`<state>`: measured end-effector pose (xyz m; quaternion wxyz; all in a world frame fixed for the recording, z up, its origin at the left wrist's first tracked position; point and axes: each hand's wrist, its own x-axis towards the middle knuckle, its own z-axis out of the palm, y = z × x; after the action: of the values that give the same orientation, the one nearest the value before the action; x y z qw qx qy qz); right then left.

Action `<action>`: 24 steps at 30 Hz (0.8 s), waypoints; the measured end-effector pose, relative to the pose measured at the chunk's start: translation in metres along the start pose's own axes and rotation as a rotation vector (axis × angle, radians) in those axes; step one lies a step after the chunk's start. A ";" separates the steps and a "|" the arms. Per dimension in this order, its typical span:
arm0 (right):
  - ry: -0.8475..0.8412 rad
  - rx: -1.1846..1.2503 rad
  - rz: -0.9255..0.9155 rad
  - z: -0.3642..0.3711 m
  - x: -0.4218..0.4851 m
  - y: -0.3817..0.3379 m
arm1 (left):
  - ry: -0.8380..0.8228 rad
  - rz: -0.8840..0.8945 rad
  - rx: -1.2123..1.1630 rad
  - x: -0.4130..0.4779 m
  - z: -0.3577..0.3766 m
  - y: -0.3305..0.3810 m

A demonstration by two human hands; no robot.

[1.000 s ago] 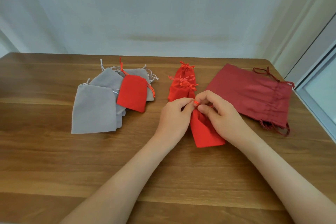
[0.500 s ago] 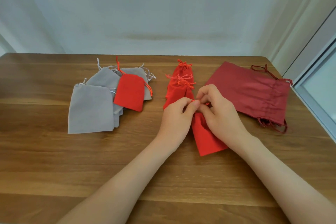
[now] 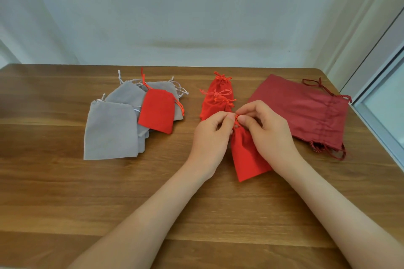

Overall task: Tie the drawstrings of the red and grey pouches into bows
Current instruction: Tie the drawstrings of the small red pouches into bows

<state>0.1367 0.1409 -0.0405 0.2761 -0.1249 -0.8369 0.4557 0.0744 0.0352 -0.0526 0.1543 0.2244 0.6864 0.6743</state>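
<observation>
Red pouch (image 3: 247,159) shifted nearer the person, left hand (image 3: 209,137) and right hand (image 3: 269,131) fingertips drawn closer together, drawstring (image 3: 236,118) pinched slightly higher.

Wooden table (image 3: 65,203) bears grey pouches (image 3: 109,131), red pouches (image 3: 215,105), maroon bag (image 3: 301,111).

Our fingers (image 3: 248,119) meet on the drawstring (image 3: 236,117) at the far end of a pouch (image 3: 246,159) on the table (image 3: 65,192); just behind them sits our row of tied pouches (image 3: 215,105), a heap (image 3: 109,131) well left, the big bag (image 3: 301,111) right.
</observation>
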 end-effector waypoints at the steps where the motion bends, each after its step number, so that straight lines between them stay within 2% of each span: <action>1: 0.001 -0.027 -0.014 0.000 0.000 0.001 | 0.005 -0.002 0.000 0.000 0.000 0.000; 5: -0.009 -0.151 -0.162 0.001 -0.002 0.004 | 0.018 -0.102 -0.112 0.001 -0.001 0.003; 13: -0.037 -0.270 -0.344 -0.004 0.000 0.005 | -0.093 -0.268 -0.328 0.005 -0.007 0.008; 15: -0.050 -0.259 -0.324 -0.004 -0.001 0.003 | -0.107 -0.310 -0.376 0.006 -0.009 0.009; 18: -0.075 -0.180 -0.192 -0.004 -0.001 -0.003 | -0.103 -0.357 -0.477 0.008 -0.011 0.011; 24: -0.015 -0.100 -0.102 -0.006 -0.001 -0.006 | -0.100 -0.322 -0.569 0.008 -0.009 0.014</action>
<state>0.1416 0.1408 -0.0332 0.2862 -0.0922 -0.8660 0.3996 0.0649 0.0316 -0.0379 0.3491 0.0938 0.4886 0.7941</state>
